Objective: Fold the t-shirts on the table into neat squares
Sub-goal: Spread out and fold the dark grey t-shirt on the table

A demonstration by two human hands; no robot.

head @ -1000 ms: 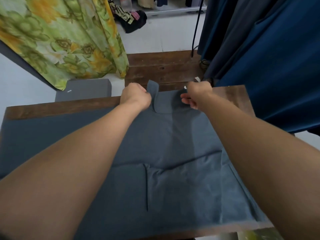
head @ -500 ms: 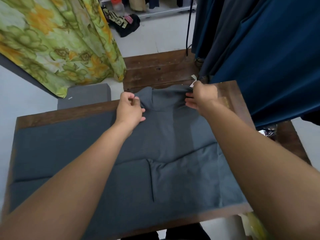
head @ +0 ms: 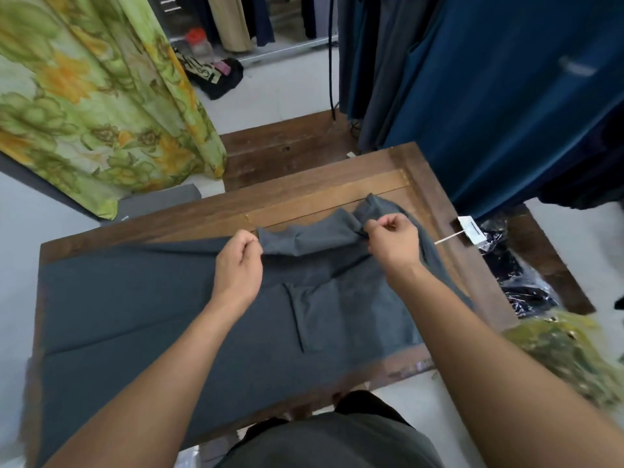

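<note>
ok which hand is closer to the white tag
Right. The right hand, pinching the shirt, sits just left of the tag at the table's right edge; the left hand grips the shirt farther left, beyond the right hand.

- Green-and-yellow floral fabric (head: 101, 106): hangs beyond the far left corner of the table (head: 337, 201).
- Grey flat block (head: 158, 204): on the floor just beyond the far edge, under the floral hem.
- Low dark wooden platform (head: 287, 153): beyond the far edge.
- Dark blue garments (head: 506, 113): hang over the far right corner.
- Red-lidded jar (head: 199, 45) and black printed bag (head: 219, 77): on the white floor, well beyond the far edge.
- White tag (head: 471, 229): at the right edge.
- Dark plastic-wrapped bundle (head: 516, 285): off the right edge, on a lower wooden surface.
- Green-yellow item (head: 567, 352): off the near right corner; blurred, cannot identify.
</note>
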